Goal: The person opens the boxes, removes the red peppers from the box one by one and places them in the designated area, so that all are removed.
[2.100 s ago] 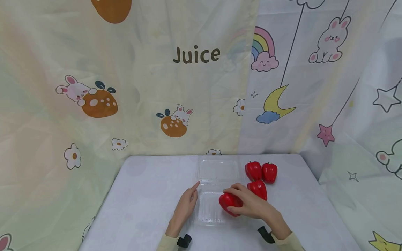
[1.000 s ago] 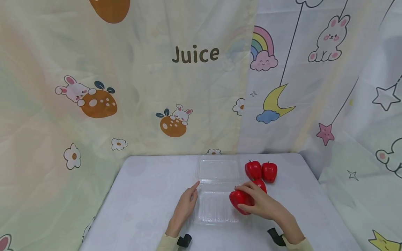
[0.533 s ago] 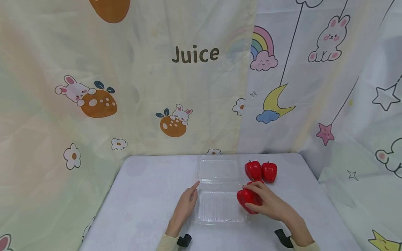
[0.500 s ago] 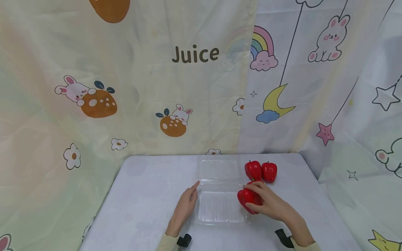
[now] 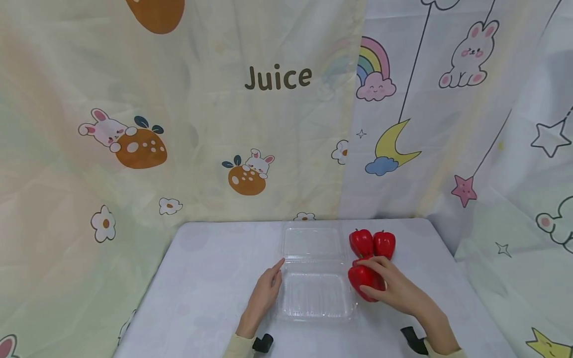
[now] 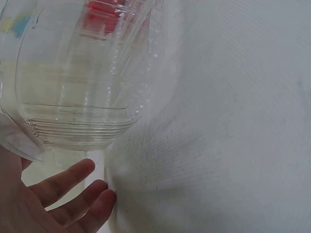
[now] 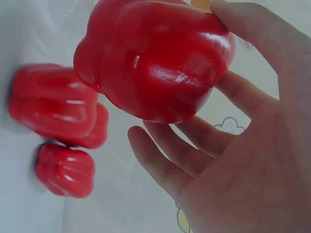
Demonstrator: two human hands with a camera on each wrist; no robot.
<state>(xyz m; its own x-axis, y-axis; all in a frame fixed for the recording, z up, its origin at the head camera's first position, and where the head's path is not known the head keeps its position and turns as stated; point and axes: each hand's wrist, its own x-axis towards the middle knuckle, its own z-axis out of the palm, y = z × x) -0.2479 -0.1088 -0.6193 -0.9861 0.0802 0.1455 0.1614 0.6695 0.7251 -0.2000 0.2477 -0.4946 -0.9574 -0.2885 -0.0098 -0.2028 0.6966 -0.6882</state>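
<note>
My right hand [image 5: 394, 286] grips a red bell pepper [image 5: 363, 282] between thumb and fingers, just right of a clear plastic clamshell container [image 5: 315, 297]. In the right wrist view that held pepper [image 7: 163, 63] is off the table. Another red bell pepper is mostly hidden behind it in the head view; two more, a left one [image 5: 360, 242] and a right one [image 5: 384, 244], stand at the back. My left hand [image 5: 264, 293] lies along the container's left edge, its index finger straight at the hinge corner. The left wrist view shows its other fingers [image 6: 80, 199] loosely extended under the clear wall [image 6: 77, 116].
The clamshell's lid [image 5: 312, 242] lies folded back, flat behind the base. A white cloth covers the table [image 5: 215, 278]. Printed curtains [image 5: 286, 119] hang along the table's back edge and sides.
My right hand has carried the bell pepper to the right, from over the container base to beyond its right edge. My left hand has stayed in place.
</note>
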